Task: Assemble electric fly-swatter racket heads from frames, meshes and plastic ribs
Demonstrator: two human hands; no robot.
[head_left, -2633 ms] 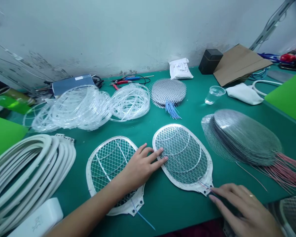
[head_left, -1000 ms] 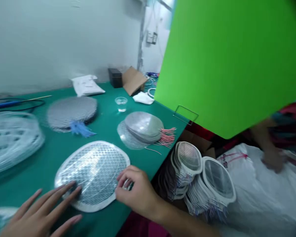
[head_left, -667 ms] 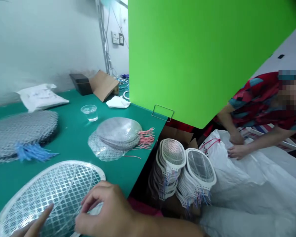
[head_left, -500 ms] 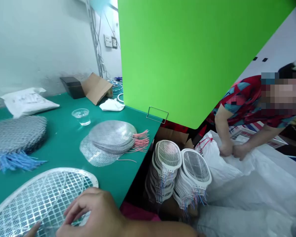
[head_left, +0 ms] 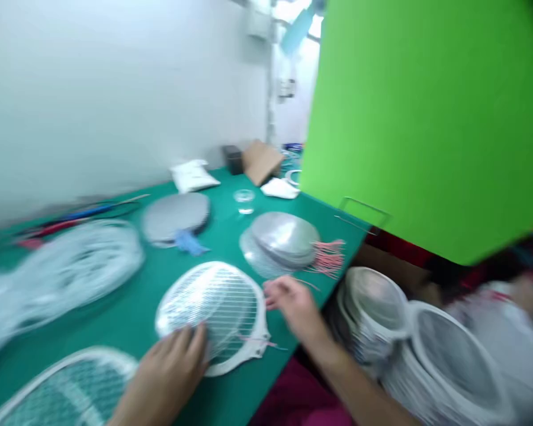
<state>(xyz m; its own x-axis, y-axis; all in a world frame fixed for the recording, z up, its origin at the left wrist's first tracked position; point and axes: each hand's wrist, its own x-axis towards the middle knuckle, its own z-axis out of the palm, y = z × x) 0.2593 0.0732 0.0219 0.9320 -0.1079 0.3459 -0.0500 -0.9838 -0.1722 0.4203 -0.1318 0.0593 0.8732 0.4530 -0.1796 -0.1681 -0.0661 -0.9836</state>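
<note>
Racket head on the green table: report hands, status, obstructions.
Left hand flat on racket head, open. Right hand at its right rim, grip blurred. Mesh pile close beyond.

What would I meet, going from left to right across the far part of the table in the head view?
Clear ring pile → mesh stack with blue wires → mesh stack with pink wires → racket stacks, which are past the table's edge.

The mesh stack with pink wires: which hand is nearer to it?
Right. The right hand is just in front of the mesh stack; the left hand rests farther off, on a racket frame.
</note>
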